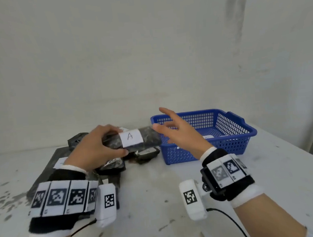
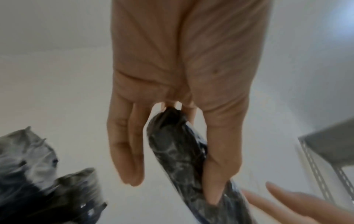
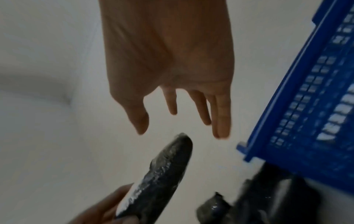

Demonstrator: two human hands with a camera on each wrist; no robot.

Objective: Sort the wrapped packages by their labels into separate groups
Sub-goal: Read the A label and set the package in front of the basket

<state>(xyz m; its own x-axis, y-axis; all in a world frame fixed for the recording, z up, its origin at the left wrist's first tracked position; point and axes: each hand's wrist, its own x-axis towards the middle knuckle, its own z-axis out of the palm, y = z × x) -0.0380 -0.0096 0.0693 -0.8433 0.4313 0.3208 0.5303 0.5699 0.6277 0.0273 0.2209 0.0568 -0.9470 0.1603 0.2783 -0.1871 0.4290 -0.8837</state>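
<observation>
Blue basket (image 1: pixel 235 141) (mesh-walled) — beside package pile (image 1: pixel 110 165).

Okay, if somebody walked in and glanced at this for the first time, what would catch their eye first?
Probably the black wrapped package with a white label marked A, held up above the table by the left hand. Just right of it, the right hand is spread open, reaching toward the package's free end. Behind that hand sits a bright blue basket, and a heap of other dark packages lies under the left hand.

glossy film-wrapped package (image 1: pixel 134 139), plastic mesh basket (image 1: pixel 233 123)
</observation>
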